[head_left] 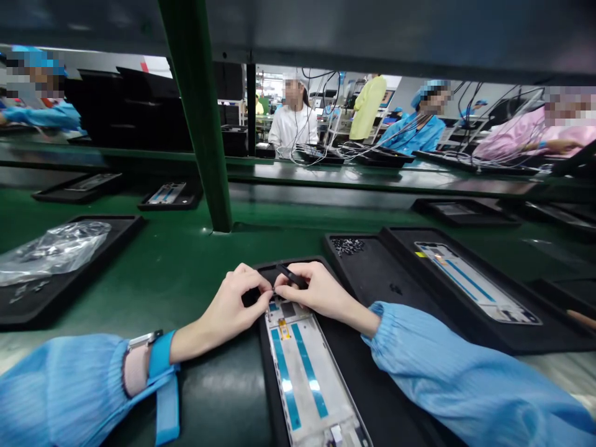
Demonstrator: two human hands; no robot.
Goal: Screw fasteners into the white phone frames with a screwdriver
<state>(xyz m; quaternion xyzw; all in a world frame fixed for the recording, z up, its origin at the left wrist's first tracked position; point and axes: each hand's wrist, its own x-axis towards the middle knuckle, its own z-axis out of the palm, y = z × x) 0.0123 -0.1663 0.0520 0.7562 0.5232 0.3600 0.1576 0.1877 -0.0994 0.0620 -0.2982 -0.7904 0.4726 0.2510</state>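
Note:
A phone frame (310,372) with two blue adhesive strips lies in a black tray (269,388) in front of me. My left hand (237,301) is closed in a pinch at the frame's top end. Whatever its fingertips hold is too small to make out. Right beside it, my right hand (316,288) has thumb and finger pinched at the same spot. Black tweezers (291,275) rest in that right hand, their broad end pointing up and left. Below the fingertips, a small orange flex cable (284,329) shows on the frame.
To the right, a black tray (372,267) holds a pile of small black parts (347,246); another phone frame (479,282) lies beyond. A plastic bag (56,248) lies on a tray at left. A green post (200,118) rises ahead; several co-workers sit behind.

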